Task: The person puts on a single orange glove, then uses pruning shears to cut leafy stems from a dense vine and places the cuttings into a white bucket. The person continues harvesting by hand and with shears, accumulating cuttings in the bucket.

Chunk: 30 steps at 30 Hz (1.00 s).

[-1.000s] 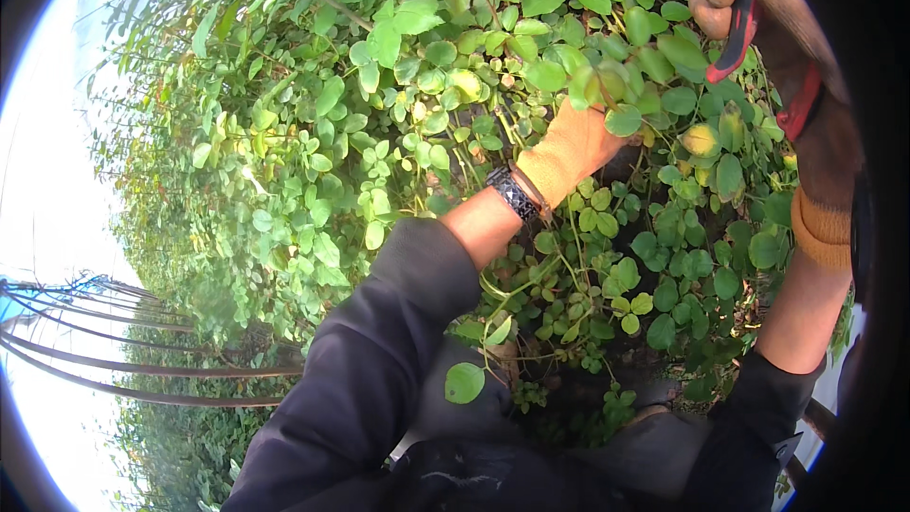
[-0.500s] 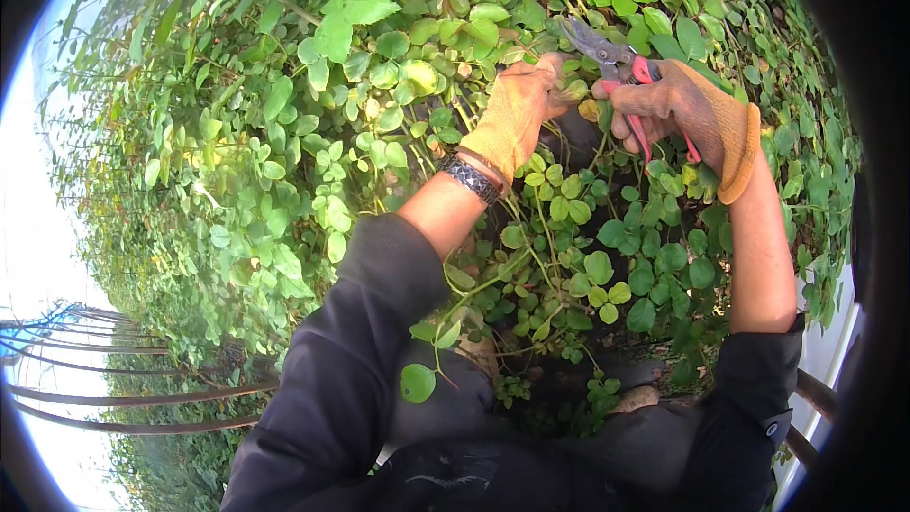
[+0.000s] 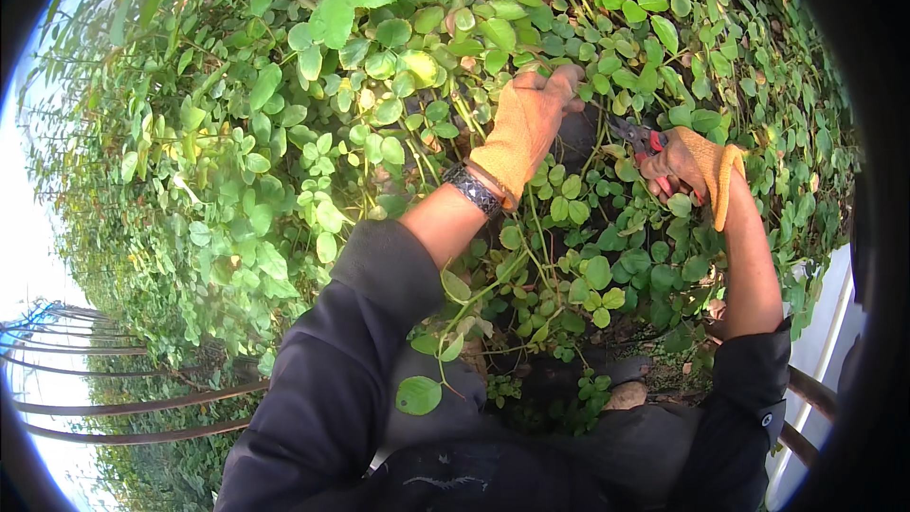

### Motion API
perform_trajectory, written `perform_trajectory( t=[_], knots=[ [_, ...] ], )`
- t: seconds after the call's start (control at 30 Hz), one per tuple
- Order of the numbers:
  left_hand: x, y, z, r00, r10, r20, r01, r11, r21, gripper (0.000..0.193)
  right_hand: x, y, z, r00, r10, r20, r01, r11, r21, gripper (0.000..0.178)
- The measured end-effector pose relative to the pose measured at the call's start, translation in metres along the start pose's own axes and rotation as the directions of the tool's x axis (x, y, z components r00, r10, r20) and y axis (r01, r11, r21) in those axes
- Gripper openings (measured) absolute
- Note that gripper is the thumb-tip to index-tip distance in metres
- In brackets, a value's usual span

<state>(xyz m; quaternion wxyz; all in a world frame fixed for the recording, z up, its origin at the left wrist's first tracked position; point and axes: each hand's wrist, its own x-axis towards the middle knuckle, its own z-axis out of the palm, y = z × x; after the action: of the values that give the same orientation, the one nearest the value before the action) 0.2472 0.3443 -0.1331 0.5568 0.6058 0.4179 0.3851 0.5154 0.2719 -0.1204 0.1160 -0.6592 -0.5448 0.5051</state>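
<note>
My left hand (image 3: 531, 123), in a worn orange knit glove, reaches into the leafy bush (image 3: 379, 66) with its fingers curled closed among the stems. What lies inside those fingers is hidden. To its right, lower down, my right hand (image 3: 690, 167) in a matching glove is wrapped round a pair of pruning shears (image 3: 654, 142) with red handles. Their dark blades point up and left into the foliage, partly covered by leaves. Green stems (image 3: 540, 237) with rounded leaflets hang below and between my hands. A dark patterned band (image 3: 472, 188) circles my left wrist.
Rusty curved metal bars (image 3: 142, 406) stand at the lower left, and more bars (image 3: 810, 393) at the lower right beside a pale strip (image 3: 823, 322). A stone (image 3: 627, 395) lies on the ground near my legs. One leafy shoot (image 3: 419, 395) overhangs my lap.
My right hand has moved down with the pruning shears, and their blades now sit lower among the leaves. My left hand has stayed nearly in place, shifting slightly.
</note>
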Motion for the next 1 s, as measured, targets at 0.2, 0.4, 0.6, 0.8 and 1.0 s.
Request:
perform_trajectory(
  t=[0.2,0.4,0.6,0.8,1.0],
  knots=[
    [-0.014,0.001,0.004,0.998,0.048,0.038,-0.052,0.990,0.134,0.040,0.020,0.018,0.006,0.996,-0.092,0.014,0.092,0.993,-0.069,0.027],
    [-0.022,0.001,0.014,0.997,-0.040,0.058,0.034,0.994,0.104,0.040,0.030,0.013,0.015,0.996,0.072,0.059,-0.077,0.993,0.089,0.032],
    [-0.023,-0.014,0.020,0.997,0.024,0.070,-0.025,1.000,0.014,0.030,0.028,-0.002,0.031,0.999,-0.013,-0.051,0.027,0.959,0.281,0.023],
    [-0.041,0.008,0.023,0.985,0.127,0.112,-0.161,0.912,0.377,0.023,0.025,0.000,0.026,0.997,-0.056,-0.047,0.063,0.983,0.172,0.022],
    [-0.087,0.056,0.001,0.828,0.438,0.350,-0.561,0.638,0.527,0.030,0.003,-0.023,0.001,0.994,-0.112,0.014,0.112,0.994,0.019,0.021]
  ],
)
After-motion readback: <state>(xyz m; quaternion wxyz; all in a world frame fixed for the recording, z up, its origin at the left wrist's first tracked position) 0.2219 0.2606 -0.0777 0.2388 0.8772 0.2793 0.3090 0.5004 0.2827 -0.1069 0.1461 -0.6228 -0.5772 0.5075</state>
